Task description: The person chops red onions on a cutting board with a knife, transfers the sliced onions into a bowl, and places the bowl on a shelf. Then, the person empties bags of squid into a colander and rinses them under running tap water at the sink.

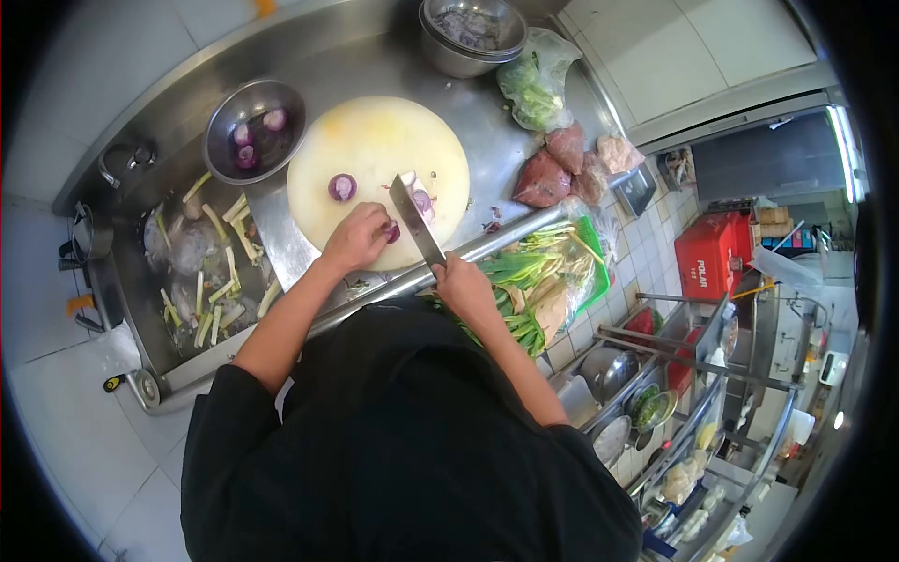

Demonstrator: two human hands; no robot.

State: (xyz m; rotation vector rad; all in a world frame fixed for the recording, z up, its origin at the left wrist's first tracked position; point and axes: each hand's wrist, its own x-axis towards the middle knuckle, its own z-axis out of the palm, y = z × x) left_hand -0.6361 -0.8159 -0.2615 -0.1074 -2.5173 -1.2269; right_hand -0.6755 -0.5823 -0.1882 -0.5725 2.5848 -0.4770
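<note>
black shirt point(403, 440) | left fingers point(380, 220) pinch dark purple onion point(392, 232) | right fingers point(440, 271) grip knife point(416, 220)

Plain black top point(440, 440), loose black sleeves point(223, 436) ending around the elbows, bare forearms point(292, 323), ungloved fingers point(373, 221)

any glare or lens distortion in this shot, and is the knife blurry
In the head view, fisheye distortion bows the back edge of the steel counter and leaves black corners; in the head view, the light tube at upper right is blown out to white; also in the head view, the kitchen knife shows no obvious motion blur.
</note>
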